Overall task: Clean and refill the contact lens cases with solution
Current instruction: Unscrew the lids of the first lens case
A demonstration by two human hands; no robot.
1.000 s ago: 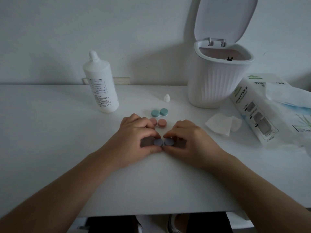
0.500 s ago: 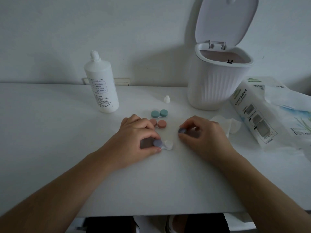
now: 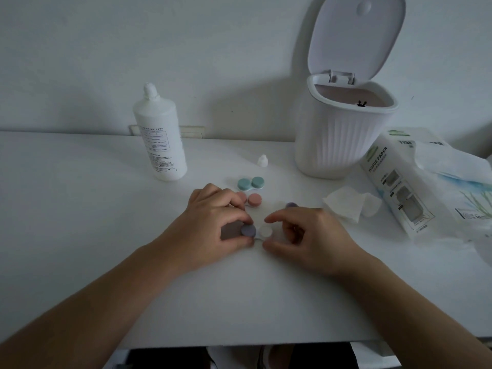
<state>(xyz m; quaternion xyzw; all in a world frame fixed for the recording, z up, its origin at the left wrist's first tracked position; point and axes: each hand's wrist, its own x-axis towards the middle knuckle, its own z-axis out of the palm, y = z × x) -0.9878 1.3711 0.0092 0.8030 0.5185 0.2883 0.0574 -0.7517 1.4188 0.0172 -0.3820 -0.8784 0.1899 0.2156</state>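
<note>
A white contact lens case lies on the white table (image 3: 80, 222) in front of me. My left hand (image 3: 210, 222) pinches the purple cap (image 3: 248, 230) on its left well. The right well (image 3: 265, 230) is uncovered and shows white. My right hand (image 3: 306, 235) hovers beside it, thumb and forefinger spread on either side of the uncovered well, holding nothing. A second purple cap (image 3: 291, 205) lies on the table just behind that hand. A teal case (image 3: 250, 183) and a pink case (image 3: 254, 200) sit capped farther back. The solution bottle (image 3: 159, 145) stands uncapped at the back left.
The bottle's small white cap (image 3: 262, 160) stands behind the cases. A ribbed white bin (image 3: 340, 145) with its lid up stands at the back right. A folded tissue (image 3: 343, 206) and a tissue paper pack (image 3: 399, 182) lie to the right.
My right hand took the right purple cap off the case, set it on the table behind, and came back beside the uncovered well. My left hand kept its pinch on the left cap.
</note>
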